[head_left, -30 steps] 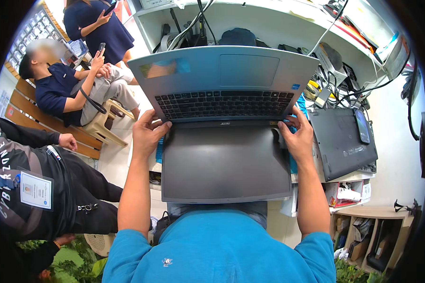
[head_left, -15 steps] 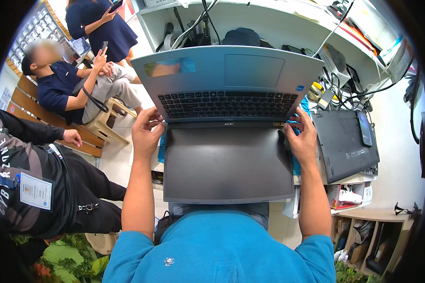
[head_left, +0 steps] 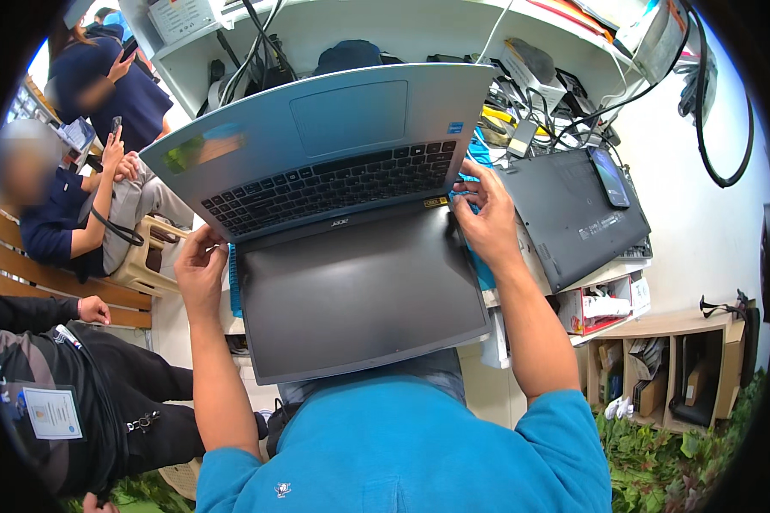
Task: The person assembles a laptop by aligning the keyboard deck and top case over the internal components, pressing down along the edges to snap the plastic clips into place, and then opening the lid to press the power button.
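A grey laptop is opened wide in front of me. Its dark screen (head_left: 359, 291) lies on the side nearest my body, while the base with the black keyboard (head_left: 334, 192) rises beyond it, touchpad uppermost. At the left hinge corner is my left hand (head_left: 201, 274), with thumb and fingers closed on the edge. My right hand (head_left: 488, 214) grips the right hinge corner in the same way, beside a small yellow sticker. A blue cloth or mat (head_left: 481, 269) shows in part under the laptop.
To the right, a second dark laptop (head_left: 565, 222) lies underside up with a phone (head_left: 608, 178) on it. Tangled cables and tools crowd behind it. A white shelf (head_left: 441, 38) spans the back. People stand and sit at left, one on a plastic chair (head_left: 150, 248).
The view has swung, so the laptop and surroundings appear further left and the laptop sits slanted in the picture. Both hands keep their places at the hinge corners.
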The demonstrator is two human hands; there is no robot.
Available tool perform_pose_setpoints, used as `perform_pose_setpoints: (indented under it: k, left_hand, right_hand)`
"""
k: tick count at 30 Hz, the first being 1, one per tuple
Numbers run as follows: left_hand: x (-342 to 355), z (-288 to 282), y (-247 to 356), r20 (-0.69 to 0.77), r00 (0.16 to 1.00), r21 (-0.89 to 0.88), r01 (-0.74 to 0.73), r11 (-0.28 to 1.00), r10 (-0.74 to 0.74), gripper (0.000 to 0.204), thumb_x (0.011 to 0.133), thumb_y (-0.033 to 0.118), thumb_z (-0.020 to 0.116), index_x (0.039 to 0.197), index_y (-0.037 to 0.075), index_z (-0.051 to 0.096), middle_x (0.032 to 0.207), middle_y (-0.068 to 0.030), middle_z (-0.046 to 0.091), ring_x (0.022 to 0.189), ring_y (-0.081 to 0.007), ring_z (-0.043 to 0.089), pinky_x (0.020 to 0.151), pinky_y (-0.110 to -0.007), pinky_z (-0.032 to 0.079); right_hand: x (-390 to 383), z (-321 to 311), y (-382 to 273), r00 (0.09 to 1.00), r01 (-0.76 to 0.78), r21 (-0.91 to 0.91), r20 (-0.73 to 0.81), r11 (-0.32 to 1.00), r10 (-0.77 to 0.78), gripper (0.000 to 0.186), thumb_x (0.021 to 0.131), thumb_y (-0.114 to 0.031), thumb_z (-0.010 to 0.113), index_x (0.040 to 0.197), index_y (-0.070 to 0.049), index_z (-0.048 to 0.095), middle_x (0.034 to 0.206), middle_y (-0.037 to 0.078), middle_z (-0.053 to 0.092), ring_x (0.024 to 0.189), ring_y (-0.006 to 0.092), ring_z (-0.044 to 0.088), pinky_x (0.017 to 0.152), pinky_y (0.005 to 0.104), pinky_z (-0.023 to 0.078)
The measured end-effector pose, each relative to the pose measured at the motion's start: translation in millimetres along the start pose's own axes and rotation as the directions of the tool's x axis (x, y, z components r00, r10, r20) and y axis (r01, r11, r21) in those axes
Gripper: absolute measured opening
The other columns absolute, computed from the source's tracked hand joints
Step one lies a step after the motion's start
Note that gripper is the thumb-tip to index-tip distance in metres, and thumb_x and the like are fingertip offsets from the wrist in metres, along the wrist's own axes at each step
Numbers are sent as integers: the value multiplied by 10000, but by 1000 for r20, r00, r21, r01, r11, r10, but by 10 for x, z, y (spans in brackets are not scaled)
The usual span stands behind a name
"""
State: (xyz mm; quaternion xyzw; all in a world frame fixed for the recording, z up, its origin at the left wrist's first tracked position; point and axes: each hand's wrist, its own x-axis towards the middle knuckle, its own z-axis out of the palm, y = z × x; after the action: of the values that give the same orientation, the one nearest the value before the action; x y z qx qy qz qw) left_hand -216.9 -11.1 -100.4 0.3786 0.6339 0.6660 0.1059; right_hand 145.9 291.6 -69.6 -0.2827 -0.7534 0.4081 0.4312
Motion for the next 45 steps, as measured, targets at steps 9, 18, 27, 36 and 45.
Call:
perform_pose_setpoints:
  k: [9, 18, 27, 36, 45]
  left_hand:
    - [-4, -14, -5, 13, 1000, -15, -13, 1000, 14, 365, 975, -132, 673, 1333, -64, 691, 1124, -49, 689, 1016, -117, 654, 889, -247, 525]
    - [-4, -24, -13, 28, 1000, 19, -8, 1000, 7, 369, 970, -129, 667, 1332, -65, 693, 1132, -57, 695, 1042, -126, 660, 897, -254, 526]
    - [-5, -14, 0, 28, 995, -10, 97, 995, -97, 315, 991, -106, 653, 1301, -64, 696, 1078, -33, 711, 996, -106, 676, 920, -254, 550]
    - [1, -68, -40, 50, 995, 77, 81, 994, -85, 222, 994, -81, 664, 1211, -57, 703, 1046, -25, 709, 966, -90, 669, 887, -229, 532]
    - [55, 34, -14, 66, 995, 32, 79, 996, -81, 248, 993, -73, 667, 1237, -60, 707, 1075, -42, 728, 984, -115, 684, 909, -251, 546]
  right_hand:
    - [2, -14, 75, 997, -80, 2, 8, 997, 80, 488, 961, 112, 559, 1442, 52, 611, 1338, 145, 661, 1089, 189, 742, 945, 298, 602]
    - [-11, -22, 35, 993, -120, -46, -6, 992, 120, 454, 956, 103, 550, 1393, 53, 664, 1214, 133, 747, 1085, 172, 747, 962, 303, 591]
    - [-4, -63, 45, 984, -176, -64, 14, 982, 177, 449, 946, 71, 553, 1364, 12, 707, 1075, 110, 791, 1065, 157, 749, 957, 297, 564]
    - [-21, -61, 36, 986, -149, -128, 58, 981, 157, 470, 964, 47, 584, 1418, -6, 692, 1136, 129, 774, 1089, 187, 746, 926, 323, 588]
    - [-62, -109, 106, 998, -63, -118, -9, 991, 62, 445, 930, 6, 614, 1360, -12, 724, 1081, 167, 800, 945, 222, 771, 844, 346, 596]
